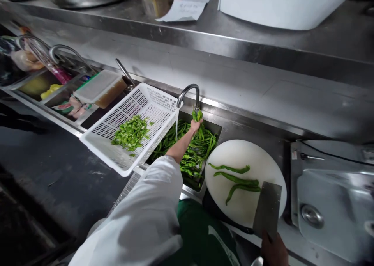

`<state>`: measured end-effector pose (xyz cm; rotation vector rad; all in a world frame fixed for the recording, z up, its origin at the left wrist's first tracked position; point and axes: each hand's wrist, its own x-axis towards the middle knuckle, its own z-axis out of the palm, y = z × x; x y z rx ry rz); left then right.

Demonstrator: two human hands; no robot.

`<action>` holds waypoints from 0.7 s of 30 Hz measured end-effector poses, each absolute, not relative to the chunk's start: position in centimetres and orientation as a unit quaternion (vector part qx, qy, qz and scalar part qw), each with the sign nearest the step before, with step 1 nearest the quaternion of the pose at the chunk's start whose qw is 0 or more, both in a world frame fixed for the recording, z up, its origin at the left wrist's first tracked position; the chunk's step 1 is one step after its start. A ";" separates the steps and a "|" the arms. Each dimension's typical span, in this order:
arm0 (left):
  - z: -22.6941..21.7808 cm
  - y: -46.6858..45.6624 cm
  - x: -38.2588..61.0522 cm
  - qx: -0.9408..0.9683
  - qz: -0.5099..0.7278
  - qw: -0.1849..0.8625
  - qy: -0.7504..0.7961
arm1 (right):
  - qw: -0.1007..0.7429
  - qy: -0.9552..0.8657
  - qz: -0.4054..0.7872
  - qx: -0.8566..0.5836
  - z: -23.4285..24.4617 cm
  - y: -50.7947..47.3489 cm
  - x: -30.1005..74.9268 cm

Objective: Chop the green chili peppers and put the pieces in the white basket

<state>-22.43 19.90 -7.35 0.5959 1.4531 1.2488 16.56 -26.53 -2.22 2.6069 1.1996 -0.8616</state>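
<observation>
My left hand (196, 125) reaches over the sink, closed around a bunch of green chili peppers (197, 115) close to the faucet (189, 87). Below it, the sink (216, 130) is full of long green peppers, and water runs from the spout. At the lower right, my right hand (274, 250) grips a cleaver (268, 207), whose broad blade lies over the edge of the round white cutting board (242, 153). Several whole green peppers (237, 179) rest on the board, left of the blade. Part of the right hand is cut off by the frame.
A white perforated basket (109, 156) with chopped green peppers (133, 133) stands left of the sink. Further left are more sinks and a lidded plastic container (101, 87). A steel shelf (187, 36) overhangs the back. Another metal basin (327, 195) sits at right.
</observation>
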 end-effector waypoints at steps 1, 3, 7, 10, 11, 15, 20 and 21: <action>-6.9 21.4 -21.9 0.248 0.520 0.525 0.627 | 0.076 0.389 -0.292 0.871 -2.1 -26.5 16.4; -5.7 23.9 -21.3 0.258 0.507 0.505 0.650 | 0.080 0.374 -0.301 0.874 -2.1 -26.6 16.2; -3.6 24.5 -20.9 0.333 0.454 0.483 0.671 | 0.062 0.358 -0.299 0.882 -2.2 -26.8 15.7; -2.3 21.5 -19.8 0.441 0.378 0.483 0.655 | 0.040 0.360 -0.299 0.883 -1.9 -26.9 15.1; -2.0 20.1 -18.9 0.511 0.337 0.465 0.640 | 0.041 0.358 -0.305 0.882 -1.8 -26.8 15.0; -0.8 12.9 -12.0 0.822 0.078 0.234 0.513 | 0.042 0.344 -0.302 0.888 -1.2 -26.1 15.1; -1.3 5.3 -1.0 0.875 -0.071 0.159 0.451 | 0.037 0.351 -0.296 0.887 0.0 -26.2 15.9; -1.6 4.7 0.1 0.877 -0.079 0.167 0.444 | 0.037 0.350 -0.291 0.890 0.2 -26.5 16.1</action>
